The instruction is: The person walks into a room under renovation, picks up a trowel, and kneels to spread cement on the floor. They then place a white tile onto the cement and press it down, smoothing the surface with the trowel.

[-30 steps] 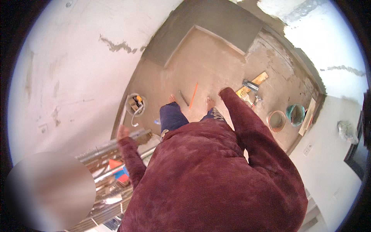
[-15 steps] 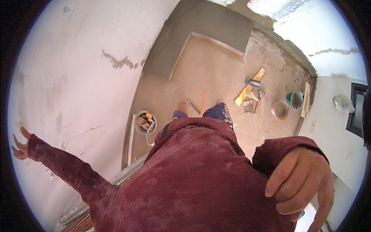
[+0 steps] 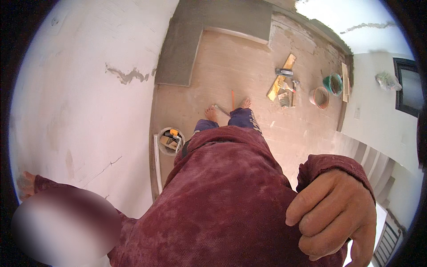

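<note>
At the far left my left hand (image 3: 27, 183) is stretched out against or very close to the pale plastered wall (image 3: 84, 111). Its fingers look extended and hold nothing that I can see; a blurred patch covers most of the forearm. Large in the lower right, my right hand (image 3: 336, 213) is raised in front of my dusty maroon top. Its fingers curl inward, and the palm is hidden, so anything inside it cannot be made out. By the wall stands a bucket (image 3: 161, 148) with a yellow-handled tool and other items.
Ahead lies a raised grey cement section (image 3: 178, 58). On the brown floor (image 3: 231, 66) are a yellow board (image 3: 272, 92), a trowel or float (image 3: 284, 72), a brush (image 3: 287, 86) and a hammer (image 3: 295, 91). An orange bucket (image 3: 312, 99) and green bucket (image 3: 329, 84) stand right. Stair railings (image 3: 388, 242) show lower right.
The view has shifted, bringing stairs and railing in at right. My left hand sits slightly lower in the picture, its fingers less widely spread. My right hand's fingers are curled more tightly.
</note>
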A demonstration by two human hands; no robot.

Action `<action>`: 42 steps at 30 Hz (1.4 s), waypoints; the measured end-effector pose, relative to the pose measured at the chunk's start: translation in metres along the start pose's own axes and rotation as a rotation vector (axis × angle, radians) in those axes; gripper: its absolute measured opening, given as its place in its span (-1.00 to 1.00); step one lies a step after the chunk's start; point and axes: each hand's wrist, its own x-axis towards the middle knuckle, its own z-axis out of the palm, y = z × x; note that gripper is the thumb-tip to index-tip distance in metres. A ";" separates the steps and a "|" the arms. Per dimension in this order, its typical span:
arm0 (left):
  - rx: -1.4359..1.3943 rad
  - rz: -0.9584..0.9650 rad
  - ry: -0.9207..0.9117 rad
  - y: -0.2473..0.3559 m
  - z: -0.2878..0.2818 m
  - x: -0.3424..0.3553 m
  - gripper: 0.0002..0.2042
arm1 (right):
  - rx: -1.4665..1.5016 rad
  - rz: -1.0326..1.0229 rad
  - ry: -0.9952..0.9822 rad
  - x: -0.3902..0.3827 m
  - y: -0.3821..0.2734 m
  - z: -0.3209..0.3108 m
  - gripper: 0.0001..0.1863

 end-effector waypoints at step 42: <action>-0.165 -0.149 -0.224 0.126 -0.093 0.040 -0.33 | -0.988 1.827 -0.311 -0.463 0.439 -0.014 -0.83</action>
